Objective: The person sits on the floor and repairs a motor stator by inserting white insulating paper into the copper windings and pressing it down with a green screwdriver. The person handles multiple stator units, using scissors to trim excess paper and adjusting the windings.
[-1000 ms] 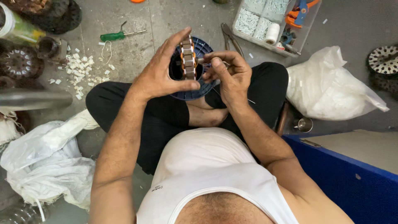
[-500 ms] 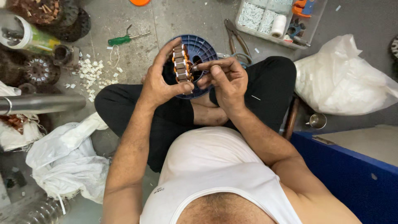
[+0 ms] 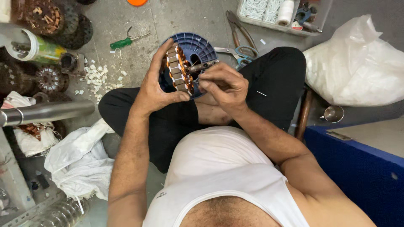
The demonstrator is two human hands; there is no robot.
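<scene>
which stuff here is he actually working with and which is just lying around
In use: wound motor stator in left hand; thin tool in right hand.
Lying about: green screwdriver, scissors, pliers, white bag, metal cup.

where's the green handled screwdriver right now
In the head view, the green-handled screwdriver lies on the floor at upper left, beyond the left hand, just above the scattered white scraps.

The left hand (image 3: 153, 90) turned the wound stator (image 3: 179, 69) more edge-on against the blue spool (image 3: 198, 46). The right hand (image 3: 225, 86) brought a dark tool (image 3: 202, 66) onto its copper coils.
</scene>
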